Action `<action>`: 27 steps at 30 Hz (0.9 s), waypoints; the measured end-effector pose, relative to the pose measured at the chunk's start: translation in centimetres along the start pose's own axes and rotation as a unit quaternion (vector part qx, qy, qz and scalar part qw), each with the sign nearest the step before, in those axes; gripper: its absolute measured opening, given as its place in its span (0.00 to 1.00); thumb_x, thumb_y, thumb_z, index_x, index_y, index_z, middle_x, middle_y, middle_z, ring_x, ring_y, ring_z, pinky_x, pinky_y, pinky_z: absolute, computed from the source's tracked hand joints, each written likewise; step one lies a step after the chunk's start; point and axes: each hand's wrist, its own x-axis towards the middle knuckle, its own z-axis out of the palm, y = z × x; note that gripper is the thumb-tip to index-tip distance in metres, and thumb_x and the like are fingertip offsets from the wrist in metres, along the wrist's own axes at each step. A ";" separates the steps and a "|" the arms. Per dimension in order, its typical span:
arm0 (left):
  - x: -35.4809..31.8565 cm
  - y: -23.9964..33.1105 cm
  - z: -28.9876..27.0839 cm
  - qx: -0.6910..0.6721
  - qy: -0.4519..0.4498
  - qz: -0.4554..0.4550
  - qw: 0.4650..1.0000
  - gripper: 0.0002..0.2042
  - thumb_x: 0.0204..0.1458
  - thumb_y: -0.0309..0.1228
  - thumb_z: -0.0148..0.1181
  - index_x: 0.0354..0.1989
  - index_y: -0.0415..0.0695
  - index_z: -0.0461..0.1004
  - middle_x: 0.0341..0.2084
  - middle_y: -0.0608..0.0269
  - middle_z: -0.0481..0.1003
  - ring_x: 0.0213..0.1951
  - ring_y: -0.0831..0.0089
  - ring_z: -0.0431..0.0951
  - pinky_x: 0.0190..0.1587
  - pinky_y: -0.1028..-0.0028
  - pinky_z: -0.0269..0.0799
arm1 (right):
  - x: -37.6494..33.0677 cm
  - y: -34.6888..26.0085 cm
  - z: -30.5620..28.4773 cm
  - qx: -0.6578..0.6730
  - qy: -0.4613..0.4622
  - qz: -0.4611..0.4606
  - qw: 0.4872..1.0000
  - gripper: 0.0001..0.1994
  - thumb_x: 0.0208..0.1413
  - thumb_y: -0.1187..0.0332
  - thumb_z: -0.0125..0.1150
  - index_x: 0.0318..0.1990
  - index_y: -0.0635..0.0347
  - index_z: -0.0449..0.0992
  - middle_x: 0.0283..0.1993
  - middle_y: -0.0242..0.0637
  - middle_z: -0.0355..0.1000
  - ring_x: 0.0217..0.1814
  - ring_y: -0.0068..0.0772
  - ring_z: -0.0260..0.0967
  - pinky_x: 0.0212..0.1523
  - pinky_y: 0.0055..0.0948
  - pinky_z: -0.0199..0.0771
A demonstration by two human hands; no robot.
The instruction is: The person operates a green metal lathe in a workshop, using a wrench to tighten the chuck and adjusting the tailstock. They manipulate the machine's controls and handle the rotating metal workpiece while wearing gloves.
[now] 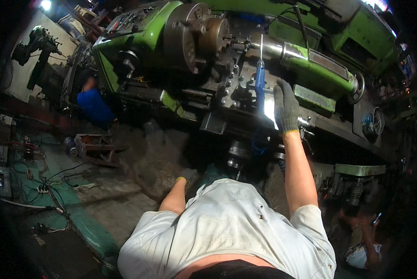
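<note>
My right hand (286, 107), in a grey knit glove with a yellow cuff, reaches up to the carriage of a green lathe (145, 32). Its fingers are stretched out and lie close together. Just left of it stands a long blue bar-like part (260, 86) with a bright metal tip; whether the glove touches it I cannot tell. Low at my left side is my left hand (188, 175), also gloved, its fingers lost in shadow. The lathe's round chuck (213, 37) faces the tailstock (324, 69), with a thin metal piece between them.
A person in blue (96, 106) is at the far left, and another person (364, 239) is at the lower right. Cables (50, 200) and a rusty metal frame (99, 149) lie on the left floor. A handwheel (357, 88) juts from the tailstock's right end.
</note>
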 end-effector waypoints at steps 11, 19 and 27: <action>3.0 -5.5 5.3 0.104 -0.127 0.051 0.985 0.27 0.60 0.52 0.48 0.55 0.43 0.79 0.56 0.42 0.77 0.54 0.42 0.78 0.59 0.52 0.72 | -23.6 14.3 -5.6 -0.079 0.077 0.196 0.974 0.15 0.68 0.64 0.56 0.48 0.69 0.80 0.45 0.52 0.80 0.48 0.46 0.78 0.51 0.40 0.75; 5.3 5.9 -4.1 -0.055 -0.051 0.040 0.996 0.30 0.60 0.55 0.50 0.55 0.42 0.80 0.59 0.41 0.75 0.61 0.43 0.74 0.64 0.52 0.69 | -50.3 33.5 -9.6 -0.256 -0.343 0.434 0.793 0.20 0.60 0.56 0.62 0.52 0.61 0.79 0.52 0.54 0.77 0.54 0.53 0.76 0.55 0.42 0.74; 8.1 9.0 -9.0 0.030 -0.027 0.098 0.994 0.30 0.62 0.55 0.48 0.55 0.41 0.80 0.60 0.43 0.75 0.63 0.45 0.73 0.64 0.53 0.68 | -57.7 33.3 -6.5 -0.267 -0.424 0.417 0.758 0.25 0.61 0.57 0.59 0.63 0.59 0.76 0.64 0.56 0.72 0.67 0.54 0.70 0.66 0.41 0.70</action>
